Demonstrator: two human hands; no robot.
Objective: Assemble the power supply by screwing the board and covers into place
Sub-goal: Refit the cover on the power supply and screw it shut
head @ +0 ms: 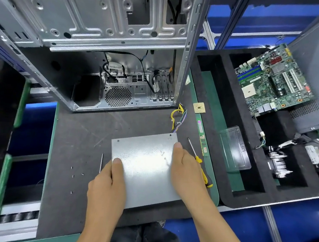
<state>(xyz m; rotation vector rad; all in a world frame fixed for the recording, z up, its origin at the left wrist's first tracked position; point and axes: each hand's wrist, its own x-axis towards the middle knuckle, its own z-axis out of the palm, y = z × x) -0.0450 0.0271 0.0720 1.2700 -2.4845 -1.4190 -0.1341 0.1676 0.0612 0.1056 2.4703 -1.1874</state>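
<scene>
Left hand [108, 186] and right hand [186, 167] gripping opposite edges of the power supply cover [143, 163], thumbs on top, flat on the dark mat [80, 133]. Likely risk: cover shifting off its holes, pinching the wire bundle [178, 116] behind. Loose screws [73, 175] left of the cover, yellow screwdriver [199, 159] right, open computer case [102, 58] beyond.

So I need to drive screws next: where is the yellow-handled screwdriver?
Head view: the screwdriver lies on the mat just right of the right hand.
</scene>
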